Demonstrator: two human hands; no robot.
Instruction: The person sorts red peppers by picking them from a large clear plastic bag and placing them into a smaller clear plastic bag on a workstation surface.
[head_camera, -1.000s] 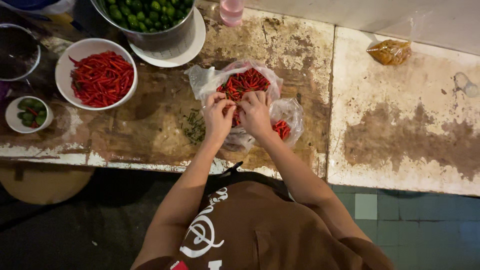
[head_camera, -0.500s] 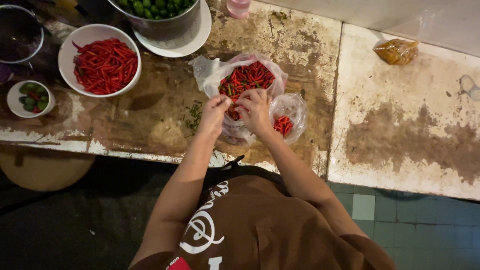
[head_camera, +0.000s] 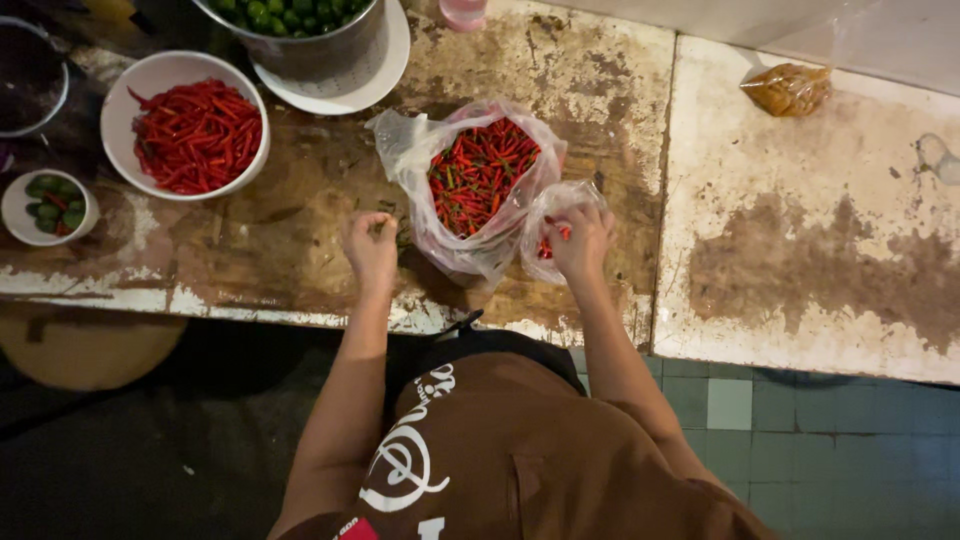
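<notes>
Right hand (head_camera: 580, 240) grips the small plastic bag (head_camera: 560, 215) of red chillies by its rim, beside the large bag (head_camera: 478, 180) on the worktop (head_camera: 280, 250). Left hand (head_camera: 370, 248) pinched, contents unclear. Film judged light, limp, slippery; best gathered at the neck.

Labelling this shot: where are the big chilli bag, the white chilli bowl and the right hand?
Chilli bag (head_camera: 480, 175), head view, on the chillies.
Chilli bowl (head_camera: 150, 75), head view, rim.
Right hand (head_camera: 580, 240), head view, back of hand.

Both hands rest on the worn counter (head_camera: 300, 250) beside an open chilli bag (head_camera: 478, 180).
</notes>
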